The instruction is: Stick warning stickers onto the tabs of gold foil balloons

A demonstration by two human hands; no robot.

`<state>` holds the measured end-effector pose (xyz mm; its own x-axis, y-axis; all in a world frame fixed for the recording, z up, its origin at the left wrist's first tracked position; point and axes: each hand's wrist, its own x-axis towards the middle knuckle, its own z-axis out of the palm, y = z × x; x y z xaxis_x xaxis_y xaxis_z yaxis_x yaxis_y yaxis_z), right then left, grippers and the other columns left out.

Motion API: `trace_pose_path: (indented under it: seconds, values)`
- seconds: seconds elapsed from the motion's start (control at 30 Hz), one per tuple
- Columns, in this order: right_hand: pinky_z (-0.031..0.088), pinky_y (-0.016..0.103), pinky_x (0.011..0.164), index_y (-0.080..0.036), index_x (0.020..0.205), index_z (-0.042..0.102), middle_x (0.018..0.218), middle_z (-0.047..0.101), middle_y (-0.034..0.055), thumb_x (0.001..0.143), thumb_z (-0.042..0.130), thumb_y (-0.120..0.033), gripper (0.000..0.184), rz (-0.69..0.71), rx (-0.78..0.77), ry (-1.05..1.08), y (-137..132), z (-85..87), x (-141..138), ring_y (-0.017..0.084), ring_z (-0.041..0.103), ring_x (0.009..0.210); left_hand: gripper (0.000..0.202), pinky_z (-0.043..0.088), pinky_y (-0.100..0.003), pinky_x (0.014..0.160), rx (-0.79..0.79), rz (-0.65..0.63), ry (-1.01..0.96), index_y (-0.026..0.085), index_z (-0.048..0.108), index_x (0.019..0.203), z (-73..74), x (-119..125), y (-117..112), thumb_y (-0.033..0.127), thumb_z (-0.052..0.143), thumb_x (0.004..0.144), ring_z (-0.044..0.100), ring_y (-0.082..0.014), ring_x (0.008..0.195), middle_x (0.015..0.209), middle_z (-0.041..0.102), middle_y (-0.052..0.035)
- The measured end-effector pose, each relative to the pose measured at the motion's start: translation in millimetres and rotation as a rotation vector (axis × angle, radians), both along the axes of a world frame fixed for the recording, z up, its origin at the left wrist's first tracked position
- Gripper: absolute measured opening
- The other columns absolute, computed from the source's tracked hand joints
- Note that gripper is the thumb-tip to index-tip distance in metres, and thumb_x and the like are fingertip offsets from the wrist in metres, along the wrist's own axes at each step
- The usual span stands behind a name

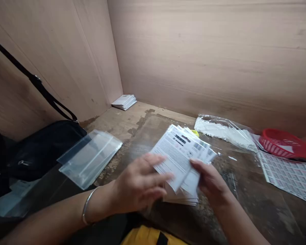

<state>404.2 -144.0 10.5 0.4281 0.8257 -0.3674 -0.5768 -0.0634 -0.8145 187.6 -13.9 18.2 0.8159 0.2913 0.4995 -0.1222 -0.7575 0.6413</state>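
A fanned stack of white printed cards [172,158] in thin clear plastic is tilted up above the table in front of me. The top one has a hang hole, small text and a barcode. My right hand [209,178] grips the stack at its right edge, thumb on top and the other fingers hidden underneath. Beside the left edge is my left hand [145,180], slightly blurred, its fingers spread and near or touching the top card. A silver bangle [86,207] circles my left wrist. More cards [181,200] show beneath the top ones.
Clear plastic sleeves [91,156] lie left on the brown table [140,136], near a dark bag [46,146]. Another card stack [124,101] sits in the back corner. Rightward are a plastic bag of white pieces [219,131], a red basket [275,149] and a sticker sheet [290,173].
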Motion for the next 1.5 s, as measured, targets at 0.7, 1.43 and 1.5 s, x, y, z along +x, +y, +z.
trace_pose_path:
  seconds: [0.7,1.43,1.5]
  values:
    - [0.054,0.048,0.094,-0.021,0.095,0.069,0.098,0.076,0.0055,0.062,0.082,-0.044,0.042,-0.159,-0.153,0.063,-105,-48.9,-20,0.031,0.07,0.096,0.056,0.049,-0.035,0.095,-1.384,-0.132,-0.136,0.019,0.052,0.127,-31.1,75,-107,0.051,0.066,0.083,0.064,-0.0225,0.105,0.118,0.066,-0.0103]
    - [0.06,0.031,0.065,-0.021,0.074,0.073,0.072,0.076,0.0,0.05,0.09,-0.04,0.035,-0.138,-0.078,0.191,-116,-47.9,-22,0.017,0.068,0.059,0.06,0.052,-0.037,0.09,-1.018,-0.01,-0.056,0.024,0.053,0.133,-21.8,56,-116,0.036,0.075,0.078,0.063,-0.0251,0.104,0.122,0.064,-0.008]
    - [0.06,0.033,0.07,-0.022,0.077,0.073,0.075,0.077,0.0006,0.053,0.089,-0.041,0.035,-0.132,-0.072,0.208,-118,-49.3,-21,0.018,0.069,0.061,0.059,0.053,-0.035,0.086,-1.035,-0.036,-0.066,0.025,0.051,0.137,-21.6,57,-117,0.033,0.07,0.082,0.064,-0.0244,0.102,0.12,0.065,-0.0078]
